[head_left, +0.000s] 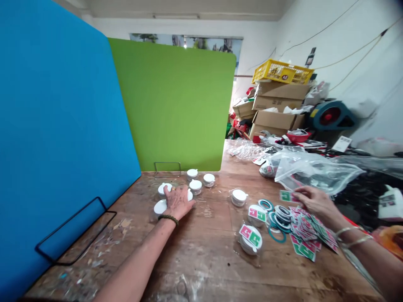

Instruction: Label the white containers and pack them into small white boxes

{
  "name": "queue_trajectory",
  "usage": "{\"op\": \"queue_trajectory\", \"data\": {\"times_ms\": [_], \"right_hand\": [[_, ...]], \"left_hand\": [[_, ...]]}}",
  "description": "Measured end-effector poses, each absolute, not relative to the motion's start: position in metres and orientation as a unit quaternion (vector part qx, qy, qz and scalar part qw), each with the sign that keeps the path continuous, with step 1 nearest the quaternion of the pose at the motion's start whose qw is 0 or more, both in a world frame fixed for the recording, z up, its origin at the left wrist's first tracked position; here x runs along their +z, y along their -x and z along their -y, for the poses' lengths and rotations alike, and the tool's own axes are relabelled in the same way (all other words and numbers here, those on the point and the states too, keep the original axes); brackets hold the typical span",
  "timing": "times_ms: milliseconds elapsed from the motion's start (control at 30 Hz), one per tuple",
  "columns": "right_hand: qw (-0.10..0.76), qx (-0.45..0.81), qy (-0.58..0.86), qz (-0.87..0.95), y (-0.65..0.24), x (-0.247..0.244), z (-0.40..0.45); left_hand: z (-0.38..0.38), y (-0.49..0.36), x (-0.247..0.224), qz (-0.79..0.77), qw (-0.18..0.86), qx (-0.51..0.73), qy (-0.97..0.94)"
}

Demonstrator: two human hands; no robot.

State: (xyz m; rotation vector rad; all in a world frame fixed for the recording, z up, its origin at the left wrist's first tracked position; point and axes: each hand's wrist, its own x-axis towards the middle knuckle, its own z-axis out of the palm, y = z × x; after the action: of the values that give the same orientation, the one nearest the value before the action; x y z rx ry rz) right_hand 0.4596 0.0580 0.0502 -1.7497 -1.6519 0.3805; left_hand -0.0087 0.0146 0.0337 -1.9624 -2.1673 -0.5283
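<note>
My left hand (178, 203) rests over a group of white round lidded containers, its fingers spread and touching them; one container (160, 207) shows beside the thumb side. More containers (195, 186) stand just beyond it. At the right, my right hand (310, 200) pinches a green-and-white card (287, 196) above a pile of pink and green cards (307, 235). Left of that pile lie stacked teal and white rings (281, 219). Two containers carry pink-and-green cards (251, 235) on their lids, and another white container (239, 197) stands behind them without a card.
A blue panel (63, 126) and a green panel (179, 105) border the wooden table (208, 268), with black wire stands (75, 230) at their feet. Clear plastic bags (315, 170) lie at the right. Cardboard boxes (277, 119) and a yellow crate (281, 72) are stacked behind.
</note>
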Motion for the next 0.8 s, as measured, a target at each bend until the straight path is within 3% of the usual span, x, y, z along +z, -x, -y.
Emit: {"op": "queue_trajectory", "data": {"times_ms": [67, 200, 467, 600, 800], "right_hand": [[0.376, 0.315, 0.594, 0.638, -0.416, 0.056, -0.064], [0.349, 0.4, 0.53, 0.661, -0.341, 0.047, -0.087], [0.264, 0.276, 0.575, 0.724, -0.305, 0.016, -0.127], [0.234, 0.194, 0.575, 0.76, -0.295, 0.018, -0.119], [0.172, 0.173, 0.565, 0.788, -0.271, 0.008, -0.117]], "left_hand": [[-0.007, 0.0, 0.033, 0.714, 0.079, -0.179, 0.673], [0.013, -0.029, 0.032, 0.678, 0.033, -0.201, 0.707], [0.014, -0.061, 0.012, 0.599, -0.114, -0.298, 0.734], [0.012, -0.061, 0.004, 0.598, -0.129, -0.351, 0.709], [0.01, -0.063, -0.013, 0.607, -0.148, -0.374, 0.686]]}}
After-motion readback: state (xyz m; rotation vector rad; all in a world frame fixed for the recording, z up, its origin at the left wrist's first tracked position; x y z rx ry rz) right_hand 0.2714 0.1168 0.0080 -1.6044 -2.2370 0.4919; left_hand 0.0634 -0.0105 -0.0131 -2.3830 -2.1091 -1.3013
